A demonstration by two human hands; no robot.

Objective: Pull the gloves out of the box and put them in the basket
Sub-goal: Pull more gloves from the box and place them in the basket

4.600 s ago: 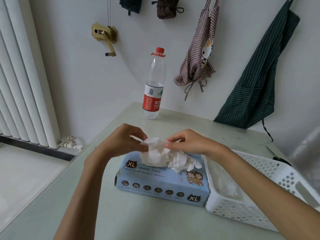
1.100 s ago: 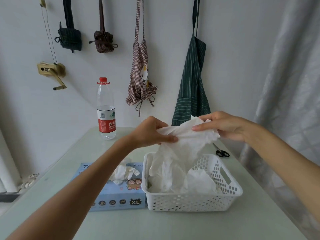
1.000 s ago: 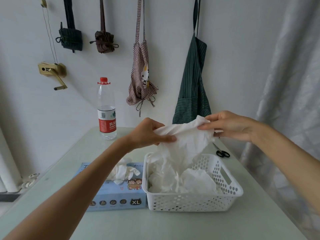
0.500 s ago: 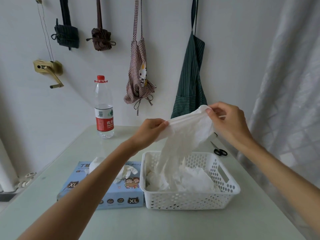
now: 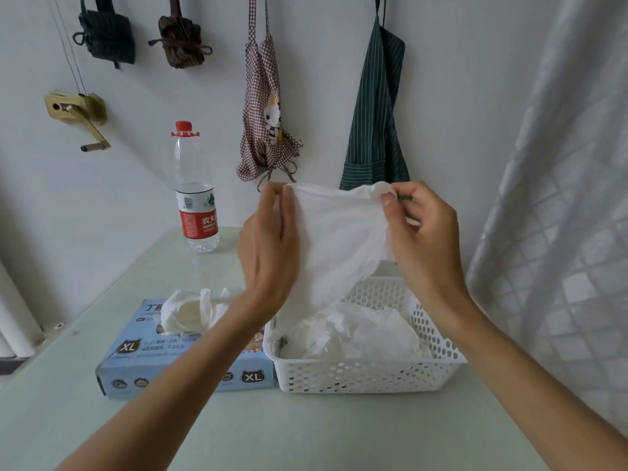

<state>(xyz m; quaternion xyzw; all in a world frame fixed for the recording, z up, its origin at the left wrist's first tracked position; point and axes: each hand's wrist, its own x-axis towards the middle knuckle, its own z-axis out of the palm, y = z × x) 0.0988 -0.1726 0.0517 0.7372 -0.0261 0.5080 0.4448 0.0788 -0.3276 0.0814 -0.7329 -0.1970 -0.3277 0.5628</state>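
My left hand [image 5: 268,253] and right hand [image 5: 419,232] each pinch a top corner of the white glove [image 5: 334,239], which hangs lengthwise toward six o'clock, its tail already dipping into the basket [image 5: 367,375] directly beneath.

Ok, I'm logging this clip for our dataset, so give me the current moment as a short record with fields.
left hand: pinches one top corner of the held glove
right hand: pinches the other top corner
held glove: stretched out above the basket, lower end hanging into it
basket: holds a pile of white gloves
box: blue, left of the basket, gloves sticking out of its opening
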